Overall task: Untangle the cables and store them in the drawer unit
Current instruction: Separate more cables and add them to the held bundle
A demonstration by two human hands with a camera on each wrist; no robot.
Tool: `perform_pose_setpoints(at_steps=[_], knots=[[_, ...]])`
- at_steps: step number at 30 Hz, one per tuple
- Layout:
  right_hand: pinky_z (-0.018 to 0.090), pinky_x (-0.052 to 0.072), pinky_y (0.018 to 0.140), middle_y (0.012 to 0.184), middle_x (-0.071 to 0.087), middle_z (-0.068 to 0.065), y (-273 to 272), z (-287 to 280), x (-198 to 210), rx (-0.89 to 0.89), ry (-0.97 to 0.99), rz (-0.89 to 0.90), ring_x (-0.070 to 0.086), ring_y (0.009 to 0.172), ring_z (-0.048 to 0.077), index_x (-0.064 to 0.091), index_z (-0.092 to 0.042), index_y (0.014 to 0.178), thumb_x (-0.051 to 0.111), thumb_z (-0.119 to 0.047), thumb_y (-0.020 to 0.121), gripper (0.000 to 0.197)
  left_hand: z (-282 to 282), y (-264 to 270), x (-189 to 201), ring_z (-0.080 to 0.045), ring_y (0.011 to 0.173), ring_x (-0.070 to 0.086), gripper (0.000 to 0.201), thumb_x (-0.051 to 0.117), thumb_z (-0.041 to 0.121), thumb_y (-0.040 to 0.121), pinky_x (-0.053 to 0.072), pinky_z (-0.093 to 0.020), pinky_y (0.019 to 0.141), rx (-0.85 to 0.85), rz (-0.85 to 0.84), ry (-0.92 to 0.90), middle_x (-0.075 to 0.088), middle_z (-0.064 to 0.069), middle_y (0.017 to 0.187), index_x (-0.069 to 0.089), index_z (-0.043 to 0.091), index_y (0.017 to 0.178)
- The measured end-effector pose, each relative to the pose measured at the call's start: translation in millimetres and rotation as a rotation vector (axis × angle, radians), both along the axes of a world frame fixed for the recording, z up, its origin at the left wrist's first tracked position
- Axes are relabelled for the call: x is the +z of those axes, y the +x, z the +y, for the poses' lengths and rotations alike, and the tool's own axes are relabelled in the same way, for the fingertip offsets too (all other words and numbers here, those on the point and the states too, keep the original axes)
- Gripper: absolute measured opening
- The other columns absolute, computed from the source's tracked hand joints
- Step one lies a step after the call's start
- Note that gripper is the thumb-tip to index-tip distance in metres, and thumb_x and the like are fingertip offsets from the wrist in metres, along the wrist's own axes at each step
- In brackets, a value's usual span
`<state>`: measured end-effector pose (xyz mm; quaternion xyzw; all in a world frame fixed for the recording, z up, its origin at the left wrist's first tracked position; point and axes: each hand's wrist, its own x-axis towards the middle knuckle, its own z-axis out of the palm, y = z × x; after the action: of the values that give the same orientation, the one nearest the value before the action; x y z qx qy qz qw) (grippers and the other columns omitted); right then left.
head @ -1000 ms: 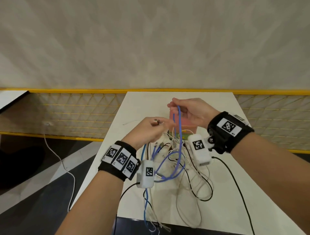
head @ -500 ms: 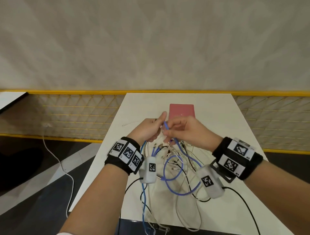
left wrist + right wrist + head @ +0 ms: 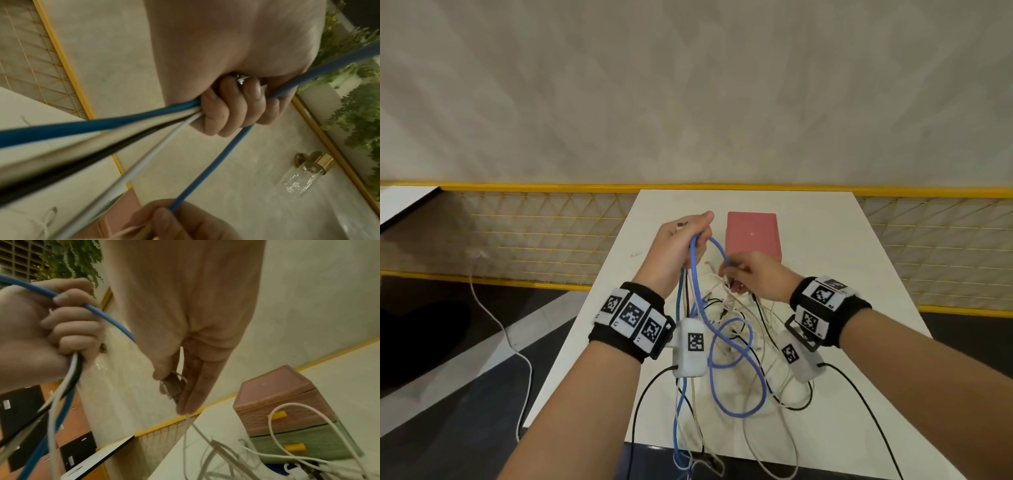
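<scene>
Since the earlier frame, left hand (image 3: 681, 240) rose, gripping the blue cable (image 3: 736, 390) bundle; right hand (image 3: 753, 277) pinches a connector. Tangle remains; drawer unit (image 3: 752, 233) closed.

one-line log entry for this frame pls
phase: untangling | left hand: grips cable bundle | right hand: pinches blue cable end | drawer unit: both drawers shut

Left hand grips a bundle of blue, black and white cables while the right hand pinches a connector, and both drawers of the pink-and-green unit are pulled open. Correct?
Only the drawers are wrong: the right wrist view shows both drawers of the drawer unit closed.
</scene>
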<state>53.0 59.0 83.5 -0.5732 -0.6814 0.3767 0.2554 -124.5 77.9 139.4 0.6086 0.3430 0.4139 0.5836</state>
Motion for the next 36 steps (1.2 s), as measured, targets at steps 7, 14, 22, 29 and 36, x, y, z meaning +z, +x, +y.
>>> perform_pose_setpoints(at_steps=[7,14,22,29,36], knots=[[0.024,0.052,0.052,0.087,0.063,0.001,14.2,11.8,10.1,-0.224,0.333,-0.109,0.059,0.055,0.014,0.063,-0.017,0.103,0.048,-0.017,0.098,0.015,-6.8,-22.7,-12.7,-0.017,0.051,0.026,0.021,0.066,0.029,0.092,0.023,-0.027,0.05,-0.019,0.313,0.071,0.039,0.004,0.053,0.061,0.012,0.08],[0.036,0.057,0.069,0.097,0.068,0.006,27.3,10.8,-1.9,-0.082,0.149,-0.152,0.066,0.073,0.02,0.063,-0.01,0.099,0.068,-0.022,0.086,0.018,-1.6,-24.6,-14.8,-0.004,0.04,0.032,0.024,0.053,0.016,0.1,0.029,-0.011,0.043,0.196,0.424,0.184,0.043,0.015,0.051,0.069,0.017,0.117],[0.036,0.05,0.069,0.076,0.06,-0.001,35.9,3.9,-10.1,-0.182,0.283,-0.115,0.066,0.083,0.027,0.056,-0.011,0.077,0.077,-0.02,0.076,0.022,0.6,-22.4,-24.6,-0.003,0.04,0.038,0.026,0.049,0.018,0.101,0.029,-0.012,0.043,0.276,0.496,0.224,0.056,0.003,0.07,0.068,0.016,0.118],[0.037,0.053,0.07,0.086,0.071,0.01,12.5,-3.2,4.7,-0.155,-0.009,-0.036,0.067,0.075,0.027,0.069,-0.014,0.09,0.03,-0.065,0.091,0.064,-11.9,-6.5,-26.6,-0.004,0.05,0.04,0.024,0.05,0.022,0.101,0.034,-0.013,0.052,0.198,0.403,0.302,0.056,0.008,0.076,0.065,0.023,0.119],[0.024,0.058,0.069,0.106,0.064,0.024,-3.5,-1.7,18.0,-0.272,-0.238,0.682,0.068,0.081,0.025,0.056,0.004,0.118,0.055,0.001,0.091,0.028,-28.7,-4.1,-36.5,0.001,0.054,0.046,0.023,0.058,0.027,0.098,0.037,-0.013,0.059,-0.016,0.431,0.277,0.056,0.015,0.075,0.066,0.025,0.119]])
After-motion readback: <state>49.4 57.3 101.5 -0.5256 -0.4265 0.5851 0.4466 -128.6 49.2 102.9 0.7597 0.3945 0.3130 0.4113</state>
